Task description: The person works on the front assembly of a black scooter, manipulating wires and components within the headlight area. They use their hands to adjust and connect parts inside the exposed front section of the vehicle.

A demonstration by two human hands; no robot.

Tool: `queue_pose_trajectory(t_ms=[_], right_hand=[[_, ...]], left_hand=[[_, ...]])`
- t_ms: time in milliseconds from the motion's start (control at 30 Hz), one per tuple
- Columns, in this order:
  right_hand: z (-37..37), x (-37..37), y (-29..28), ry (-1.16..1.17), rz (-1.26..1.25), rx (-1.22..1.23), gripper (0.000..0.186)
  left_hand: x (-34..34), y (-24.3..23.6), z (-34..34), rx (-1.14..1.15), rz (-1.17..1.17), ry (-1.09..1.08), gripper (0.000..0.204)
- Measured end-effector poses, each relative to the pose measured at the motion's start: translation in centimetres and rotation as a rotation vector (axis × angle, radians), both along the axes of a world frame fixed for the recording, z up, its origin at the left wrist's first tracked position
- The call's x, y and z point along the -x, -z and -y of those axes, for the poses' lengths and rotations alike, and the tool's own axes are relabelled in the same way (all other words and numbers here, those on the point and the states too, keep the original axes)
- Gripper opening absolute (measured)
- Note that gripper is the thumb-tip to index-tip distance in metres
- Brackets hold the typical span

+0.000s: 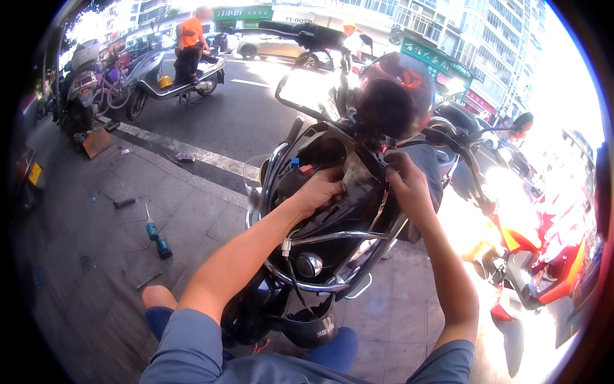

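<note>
In front of me stands a black motorbike (377, 256) with its body opened up and chrome bars around it. My left hand (322, 190) reaches into the opening, its fingers closed on the edge of a dull grey panel (358, 174). Over at the opening's right side, my right hand (407, 184) is closed in a pinch. What lies between those fingertips is hidden. Left of my left hand, a blue connector (295, 162) and a red-orange piece (306, 169) show inside the body. A white plug (286, 246) hangs by the chrome bar near my left forearm.
On the pavement to the left lie a teal cordless screwdriver (153, 237), a dark tool (125, 202) and a thin rod (148, 280). A dark rounded visor (394, 96) covers the handlebar area. Red vehicle parts (563, 275) stand right. A person in orange (190, 33) is beside a parked scooter (160, 73).
</note>
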State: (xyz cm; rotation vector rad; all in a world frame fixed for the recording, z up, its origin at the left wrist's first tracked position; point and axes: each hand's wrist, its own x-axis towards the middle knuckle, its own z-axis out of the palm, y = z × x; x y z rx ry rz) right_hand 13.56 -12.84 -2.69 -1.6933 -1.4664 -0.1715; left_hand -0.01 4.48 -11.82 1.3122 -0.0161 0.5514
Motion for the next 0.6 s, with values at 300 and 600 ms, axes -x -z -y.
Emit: queue_pose_trajectory(t_ms=[300, 600], right_hand=[[-0.7, -1.4, -0.8, 0.036, 0.243, -0.159, 0.025], [0.0, -2.0, -1.7, 0.000, 0.635, -0.158, 0.027]], left_hand=[[-0.2, -0.4, -0.1, -0.037, -0.067, -0.080, 0.031], [-1.4, 1.2, 0.1, -0.067, 0.038, -0.209, 0.030]])
